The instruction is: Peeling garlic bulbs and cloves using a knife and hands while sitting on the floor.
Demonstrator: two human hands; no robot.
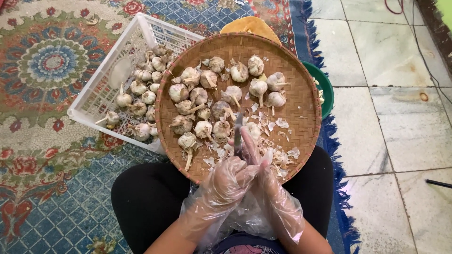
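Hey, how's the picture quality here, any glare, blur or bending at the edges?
Head view: even, soft light with faint shadows; the clear gloves on the left hand and right hand catch pale shine; the knife looks slightly blurred; the garlic on the woven tray is sharp; floor tile lines bend slightly.

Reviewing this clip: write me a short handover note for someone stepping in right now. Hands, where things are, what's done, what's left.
Left hand: in a loose clear plastic glove, closed around something small over the near edge of the round woven bamboo tray; what it holds is hidden.
Right hand: gloved too, gripping a small knife, blade pointing away over the tray.
Things: whole garlic bulbs cover the tray, with papery garlic skins near the hands. More bulbs lie in the white plastic crate on the left. A green bowl peeks out behind the tray.
Done: some peeling, judging by the skins.
Left: most bulbs look untouched.
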